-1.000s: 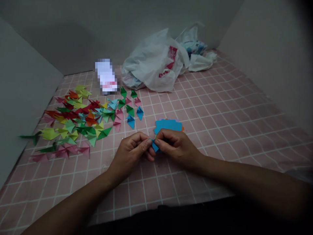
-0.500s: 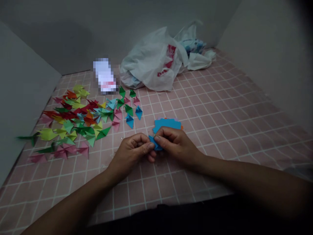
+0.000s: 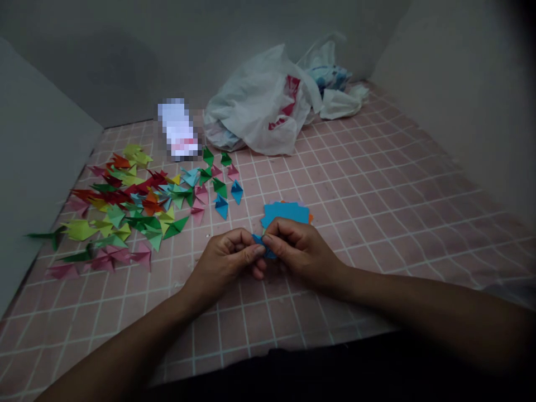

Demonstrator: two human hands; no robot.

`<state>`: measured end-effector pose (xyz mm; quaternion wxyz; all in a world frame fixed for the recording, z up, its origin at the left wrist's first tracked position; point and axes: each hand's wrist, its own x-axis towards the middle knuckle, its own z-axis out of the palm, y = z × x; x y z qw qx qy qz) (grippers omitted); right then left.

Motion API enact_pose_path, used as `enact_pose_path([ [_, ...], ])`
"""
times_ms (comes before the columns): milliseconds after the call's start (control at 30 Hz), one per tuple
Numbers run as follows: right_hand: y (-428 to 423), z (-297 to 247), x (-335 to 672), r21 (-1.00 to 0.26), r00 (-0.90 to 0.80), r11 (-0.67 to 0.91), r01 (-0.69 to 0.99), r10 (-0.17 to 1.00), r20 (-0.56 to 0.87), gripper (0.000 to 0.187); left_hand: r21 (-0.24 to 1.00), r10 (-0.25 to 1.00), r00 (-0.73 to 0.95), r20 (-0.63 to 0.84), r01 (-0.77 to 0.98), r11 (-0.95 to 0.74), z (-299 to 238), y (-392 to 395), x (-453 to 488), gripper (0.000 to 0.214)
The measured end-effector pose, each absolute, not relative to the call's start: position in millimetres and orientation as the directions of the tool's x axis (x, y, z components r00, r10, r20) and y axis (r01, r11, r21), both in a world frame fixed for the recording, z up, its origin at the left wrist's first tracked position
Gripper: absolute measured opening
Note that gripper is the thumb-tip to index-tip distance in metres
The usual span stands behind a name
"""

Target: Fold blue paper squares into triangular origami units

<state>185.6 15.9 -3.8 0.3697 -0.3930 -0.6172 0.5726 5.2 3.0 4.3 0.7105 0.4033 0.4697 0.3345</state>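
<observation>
Head view: the left hand [image 3: 230,254] and right hand [image 3: 304,248] meet fingertip to fingertip, thumbs uppermost, both pinching one small folded blue paper [image 3: 257,239] between them. Most of it is hidden by the fingers, so how far its folds go cannot be told. The step looks like shaping a crease; doing it well probably means holding the layers still with the left thumb while the right thumb and forefinger line up the edge and press lightly from the point outward, since paper this small would likely skew or tear under a hard tug. Just beyond the right hand, partly covered by it, lies a blue-topped paper stack [image 3: 287,212]. Ahead of the left hand, two blue folded pieces [image 3: 221,206] could serve as a guide for matching angles; farther to its left spread many coloured folded pieces [image 3: 151,223].
</observation>
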Motion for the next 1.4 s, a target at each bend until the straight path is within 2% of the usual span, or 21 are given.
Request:
enact_pose_path([
  [100,17.4,-5.0,186.5,-0.999,-0.430,0.018,0.044,0.903,-0.003,0.024,0.891,0.856,0.332,-0.398,-0.084,0.447,5.8,2.9,5.7,0.028],
  [267,19.7,-5.5,189.0,-0.981,-0.527,-0.186,-0.052,0.840,-0.131,0.029,0.897,0.858,0.315,-0.405,-0.048,0.440,7.9,4.2,6.1,0.028],
  [400,21.0,-5.9,188.9,-0.966,-0.543,-0.235,-0.111,0.828,-0.139,0.033,0.898,0.863,0.302,-0.404,-0.052,0.438,7.3,4.6,5.6,0.027],
  [667,21.0,-5.9,188.2,-0.985,-0.510,-0.170,-0.044,0.851,-0.124,0.028,0.926,0.888,0.297,-0.351,-0.030,0.376,7.8,4.2,5.2,0.028],
  [967,21.2,-5.2,188.4,-0.994,-0.467,0.069,0.085,0.884,0.022,0.024,0.960,0.912,0.314,-0.264,-0.001,0.279,7.3,2.4,4.0,0.028],
  [1133,20.6,-6.3,188.3,-0.999,-0.483,0.010,0.051,0.876,-0.016,0.021,0.976,0.926,0.311,-0.216,0.027,0.218,8.1,3.6,1.4,0.034],
  [1267,20.3,-5.7,188.8,-0.996,-0.507,-0.087,0.000,0.859,-0.075,0.023,0.976,0.921,0.328,-0.211,0.014,0.218,8.1,4.2,0.3,0.035],
  [1400,20.5,-5.2,188.7,-0.993,-0.535,-0.117,-0.015,0.840,-0.091,0.023,0.976,0.925,0.315,-0.212,0.024,0.216,8.1,4.0,0.5,0.034],
])
